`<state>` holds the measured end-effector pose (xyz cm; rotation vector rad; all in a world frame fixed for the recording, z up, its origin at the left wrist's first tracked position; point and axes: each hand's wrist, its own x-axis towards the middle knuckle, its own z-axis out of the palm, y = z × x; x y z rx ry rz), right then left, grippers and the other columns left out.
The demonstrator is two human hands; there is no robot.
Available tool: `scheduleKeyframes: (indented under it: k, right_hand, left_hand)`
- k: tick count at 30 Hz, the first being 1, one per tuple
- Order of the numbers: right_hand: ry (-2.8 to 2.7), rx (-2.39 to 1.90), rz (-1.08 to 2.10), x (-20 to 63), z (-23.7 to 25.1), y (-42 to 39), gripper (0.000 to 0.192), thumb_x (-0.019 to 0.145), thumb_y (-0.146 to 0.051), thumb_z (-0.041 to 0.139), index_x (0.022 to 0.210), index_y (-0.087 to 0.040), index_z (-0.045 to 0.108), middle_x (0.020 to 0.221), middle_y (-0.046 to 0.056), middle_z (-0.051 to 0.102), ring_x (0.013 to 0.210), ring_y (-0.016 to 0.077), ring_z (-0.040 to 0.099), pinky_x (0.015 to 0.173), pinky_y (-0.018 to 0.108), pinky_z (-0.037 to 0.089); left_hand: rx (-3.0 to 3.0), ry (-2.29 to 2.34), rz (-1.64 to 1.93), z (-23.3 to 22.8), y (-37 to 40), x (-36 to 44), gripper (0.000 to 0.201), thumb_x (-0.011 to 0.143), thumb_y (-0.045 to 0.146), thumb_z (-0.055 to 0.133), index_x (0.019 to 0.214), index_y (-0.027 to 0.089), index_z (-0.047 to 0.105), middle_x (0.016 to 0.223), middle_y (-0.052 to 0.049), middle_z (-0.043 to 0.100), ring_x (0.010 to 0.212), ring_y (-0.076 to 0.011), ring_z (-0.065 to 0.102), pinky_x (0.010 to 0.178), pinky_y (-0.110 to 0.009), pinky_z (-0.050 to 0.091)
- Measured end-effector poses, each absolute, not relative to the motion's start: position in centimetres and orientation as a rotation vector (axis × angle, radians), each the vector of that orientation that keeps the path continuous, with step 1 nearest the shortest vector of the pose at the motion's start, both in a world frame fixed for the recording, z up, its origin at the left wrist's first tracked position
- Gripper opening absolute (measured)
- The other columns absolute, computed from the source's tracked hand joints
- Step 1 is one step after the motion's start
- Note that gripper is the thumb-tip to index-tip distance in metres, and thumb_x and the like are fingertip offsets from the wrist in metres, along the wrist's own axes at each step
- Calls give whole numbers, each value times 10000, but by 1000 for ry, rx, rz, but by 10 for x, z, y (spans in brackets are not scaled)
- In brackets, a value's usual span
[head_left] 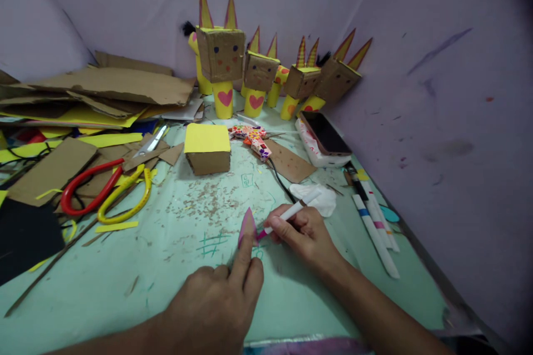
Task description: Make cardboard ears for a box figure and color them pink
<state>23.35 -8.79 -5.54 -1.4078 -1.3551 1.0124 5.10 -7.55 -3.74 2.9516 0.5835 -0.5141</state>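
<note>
A small pointed cardboard triangle [249,226] with pink edges lies on the table in front of me. My left hand [220,291] pins it down with a stretched index finger, its other fingers curled under. My right hand [302,233] grips a white felt-tip marker [291,211] like a pen, and its pink tip touches the triangle's right edge. Beyond them stands a cardboard box [208,150] with a yellow top. Several box-headed cardboard figures with yellow bodies and pointed ears, such as one figure [220,55], stand along the wall.
Large scissors [91,199] with red and yellow handles lie left among cardboard scraps [50,172]. A floral glue gun [258,141] with a black cord sits behind my right hand. Rightward are a phone [325,132], crumpled white tissue [325,199] and more markers [375,236].
</note>
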Motion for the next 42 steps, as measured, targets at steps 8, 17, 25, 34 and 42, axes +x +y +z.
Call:
scheduleKeyframes:
  k: [8,17,25,34,42]
  right_hand:
    - [-1403,-1341,1044,233,-53,-89,252,815,-283,538,621,-154,634,570,9,584,516,116,510,482,222,361]
    - [-1325,-1396,996,232,-57,-88,259,841,-313,516,679,-148,632,575,7,556,513,113,477,472,224,341]
    - [-1387,-1331,1035,234,-54,-89,264,822,-282,533,616,-147,629,583,11,583,520,109,508,474,211,356]
    - [-1439,-1309,1007,232,-54,-90,268,841,-302,538,692,-162,711,561,8,600,511,119,528,467,215,380]
    - [-1421,-1294,1017,233,-55,-90,253,841,-293,547,704,-160,712,581,16,622,523,123,548,469,214,390]
  left_hand:
    - [2979,595,-459,-40,-77,50,440,720,130,432,1153,96,502,1376,-328,339,546,-234,662,431,-377,543]
    - [2949,586,-535,-36,-74,52,464,724,129,438,1185,97,484,1405,-325,278,578,-225,668,470,-371,554]
    - [3002,585,-406,-42,-78,50,494,688,110,429,1175,72,505,1376,-343,298,537,-241,660,426,-371,534]
    - [3000,593,-481,-38,-76,51,485,690,103,428,1167,107,516,1382,-300,346,536,-213,651,442,-341,535]
    - [3109,611,-294,-45,-79,48,456,632,100,421,1071,107,544,1328,-307,427,447,-197,612,382,-326,498]
